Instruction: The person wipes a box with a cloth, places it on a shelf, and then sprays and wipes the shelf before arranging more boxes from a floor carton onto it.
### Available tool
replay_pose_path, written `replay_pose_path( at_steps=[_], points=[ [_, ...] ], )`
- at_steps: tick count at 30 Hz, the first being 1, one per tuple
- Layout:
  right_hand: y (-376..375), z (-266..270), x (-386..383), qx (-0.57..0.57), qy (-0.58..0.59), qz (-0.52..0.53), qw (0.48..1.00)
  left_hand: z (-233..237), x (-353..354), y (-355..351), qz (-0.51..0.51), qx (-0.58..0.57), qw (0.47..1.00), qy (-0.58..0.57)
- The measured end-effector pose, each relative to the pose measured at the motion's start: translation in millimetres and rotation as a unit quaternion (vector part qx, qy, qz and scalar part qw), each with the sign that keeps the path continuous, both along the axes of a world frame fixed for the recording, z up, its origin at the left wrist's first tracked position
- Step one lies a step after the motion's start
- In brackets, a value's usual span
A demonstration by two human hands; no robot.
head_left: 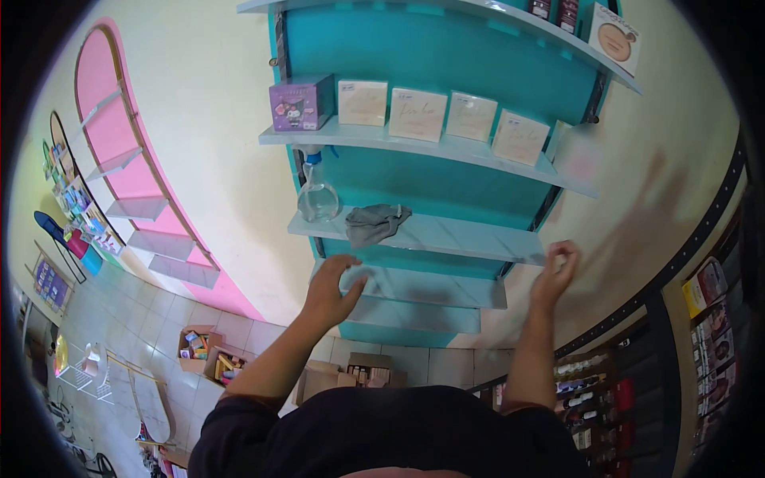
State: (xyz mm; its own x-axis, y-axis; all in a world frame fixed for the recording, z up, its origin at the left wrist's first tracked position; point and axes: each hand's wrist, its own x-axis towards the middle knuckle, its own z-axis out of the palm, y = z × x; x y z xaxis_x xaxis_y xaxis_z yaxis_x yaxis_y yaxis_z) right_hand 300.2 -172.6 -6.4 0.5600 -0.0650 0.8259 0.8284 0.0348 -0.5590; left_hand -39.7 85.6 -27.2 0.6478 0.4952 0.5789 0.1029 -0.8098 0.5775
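Observation:
My left hand (pixel 333 293) is open, thumb and fingers apart, in front of the lower shelves. Just above it a crumpled grey cloth (pixel 374 225) lies on a shelf (pixel 470 239), hanging slightly over the front edge. Left of the cloth stands a clear spray bottle (pixel 319 201) with a blue and white top. My right hand (pixel 559 269) is raised beside the shelf's right end, its fingers loosely curled with nothing visible in them. Neither hand touches the cloth or bottle.
The shelf above holds a purple box (pixel 301 103) and several cream boxes (pixel 418 114). A powder box (pixel 615 40) stands on the top shelf. Open cartons (pixel 198 348) sit on the tiled floor. A dark display rack (pixel 594 398) is at right, a pink shelf unit (pixel 103 64) at left.

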Motion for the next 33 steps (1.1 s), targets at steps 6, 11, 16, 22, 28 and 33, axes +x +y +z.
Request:
replay_pose_path(
  at_steps=[6, 11, 16, 22, 28, 33],
  points=[
    [54, -46, -118, -0.300, -0.066, 0.047, 0.950, 46, 32, 68, 0.197, 0.050, 0.963, -0.179],
    [125, -19, -157, -0.324, -0.131, 0.135, 0.927, 84, 47, 139, 0.273, 0.103, 0.946, -0.138],
    [188, 1, -178, -0.392, -0.146, 0.128, 0.899, 123, 47, 170, 0.105, -0.108, 0.989, 0.001],
    [220, -13, -180, -0.474, -0.118, 0.053, 0.871, 109, 45, 199, 0.048, -0.095, 0.994, -0.008],
    [211, -13, -167, -0.459, -0.083, 0.011, 0.885, 120, 10, 192, -0.010, -0.098, 0.995, 0.008],
    [185, -14, -133, -0.427, -0.109, -0.022, 0.898, 132, -22, 189, -0.131, -0.247, 0.960, -0.012]
  ],
)
